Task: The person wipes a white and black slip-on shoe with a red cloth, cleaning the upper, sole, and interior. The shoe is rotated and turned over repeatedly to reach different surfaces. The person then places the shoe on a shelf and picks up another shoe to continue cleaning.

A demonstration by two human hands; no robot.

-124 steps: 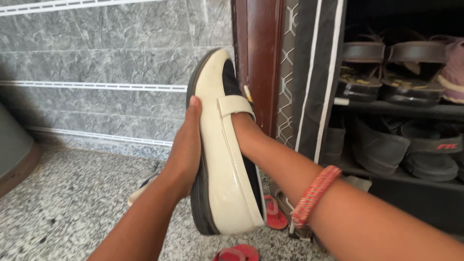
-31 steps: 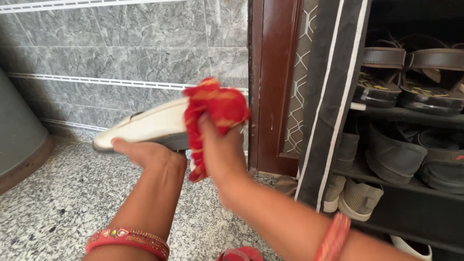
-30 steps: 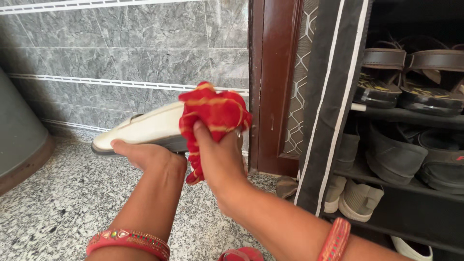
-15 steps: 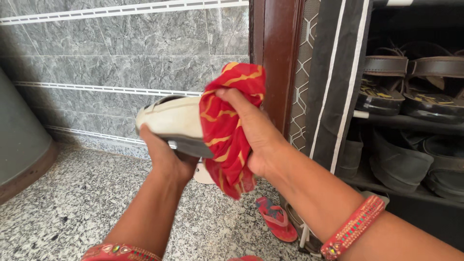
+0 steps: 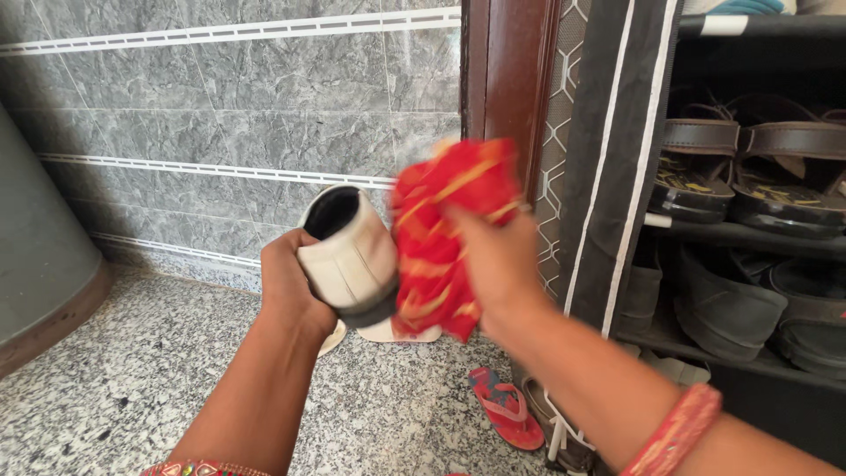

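My left hand grips a cream shoe with a dark sole and dark lining, held in the air with its heel end turned toward me. My right hand is closed on a red cloth with yellow stripes that presses against the shoe's right side. The cloth is blurred by motion. A second cream shoe lies on the floor under the held one, mostly hidden.
An open fabric shoe rack stands at right, with dark sandals and dark shoes on its shelves. A red flip-flop lies on the speckled floor. Grey tiled wall behind, brown door frame, grey bin at left.
My left hand has turned the shoe from sideways so its heel opening faces me. The right hand with the cloth has slid along to the shoe's right side.
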